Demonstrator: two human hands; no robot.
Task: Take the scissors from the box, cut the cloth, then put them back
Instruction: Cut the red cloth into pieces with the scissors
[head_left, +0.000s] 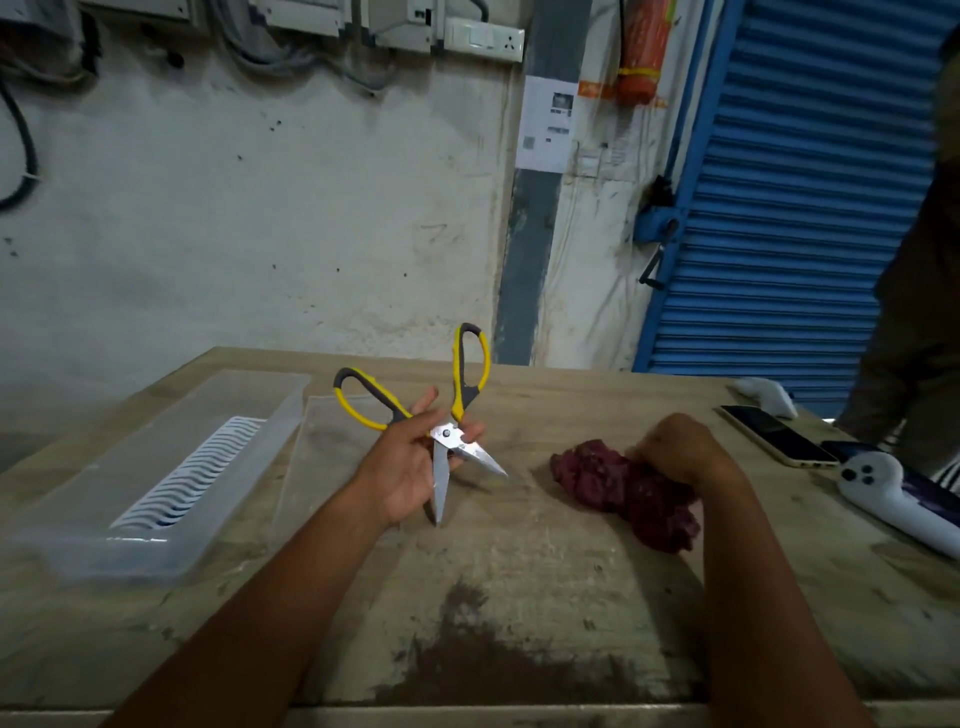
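Behind our wooden counter (519, 561) stand a stained white wall and a blue roller shutter (800, 197). Our left hand (410, 467) lifts the scissors (447, 415) above the counter, its grip pinching them at the pivot, yellow handles up and spread wide, blades splayed and pointing down. Our right hand (675, 447) rests on the crumpled maroon cloth (623, 488) lying to the right, fingers curled into its upper edge. At the left sits the clear plastic box (156, 467), its lid (332, 447) lying just beside it. Two phones (779, 434) and a white controller (893, 499) lie along the right edge.
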